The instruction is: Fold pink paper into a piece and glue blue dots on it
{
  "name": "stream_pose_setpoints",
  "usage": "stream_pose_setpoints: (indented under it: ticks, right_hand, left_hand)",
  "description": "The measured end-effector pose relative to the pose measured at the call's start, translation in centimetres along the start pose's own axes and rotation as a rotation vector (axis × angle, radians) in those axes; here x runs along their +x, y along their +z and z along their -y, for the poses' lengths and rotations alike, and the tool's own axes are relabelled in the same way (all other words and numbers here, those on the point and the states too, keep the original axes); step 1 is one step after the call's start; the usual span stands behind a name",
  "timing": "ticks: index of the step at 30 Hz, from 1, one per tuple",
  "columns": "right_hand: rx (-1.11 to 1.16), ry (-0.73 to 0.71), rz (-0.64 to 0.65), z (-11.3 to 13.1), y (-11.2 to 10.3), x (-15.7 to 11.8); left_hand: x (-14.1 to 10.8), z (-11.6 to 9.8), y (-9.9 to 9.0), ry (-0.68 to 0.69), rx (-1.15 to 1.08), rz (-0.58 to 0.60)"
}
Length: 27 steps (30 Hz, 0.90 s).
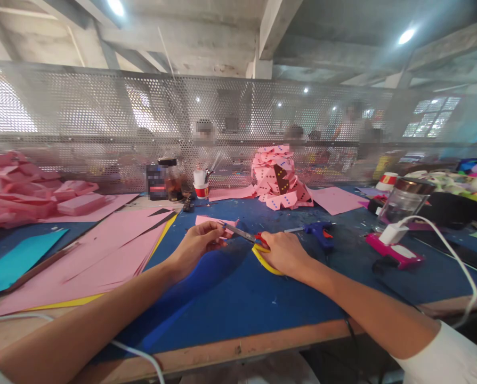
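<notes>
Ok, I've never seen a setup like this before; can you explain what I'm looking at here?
There is no robot here, just a person's two bare hands. The only picture comes from a camera worn on the head, looking forward and down over a blue work surface. The left hand holds a small pink paper piece; the right hand grips red-and-yellow-handled scissors, blades pointing toward the left fingers. Large pink sheets lie to the left, a heap of dotted pink pieces sits behind, and a blue glue gun lies to the right.
</notes>
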State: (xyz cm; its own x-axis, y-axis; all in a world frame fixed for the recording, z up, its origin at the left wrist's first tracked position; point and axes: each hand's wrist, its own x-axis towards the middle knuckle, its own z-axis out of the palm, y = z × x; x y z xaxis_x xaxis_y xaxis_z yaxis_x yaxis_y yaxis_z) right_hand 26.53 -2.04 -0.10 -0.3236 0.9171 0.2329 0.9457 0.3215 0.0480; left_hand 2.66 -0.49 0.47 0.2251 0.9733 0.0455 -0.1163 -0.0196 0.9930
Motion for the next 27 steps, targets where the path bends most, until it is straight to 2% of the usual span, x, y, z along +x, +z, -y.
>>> stream_pose_setpoints:
  ticks: [11,17,27]
  right_hand:
    - [0.005,0.002,-0.002,-0.05,0.14,0.08]
    - [0.038,-0.037,-0.043,0.14,0.03,-0.15]
    - [0.014,-0.031,0.015,0.17,0.20,-0.10]
  left_hand:
    - [0.15,0.28,-0.28,0.007,0.007,0.016]
    - [0.14,0.20,-0.17,0.013,0.007,-0.014]
    - [0.02,0.14,-0.10,0.030,-0.024,-0.012]
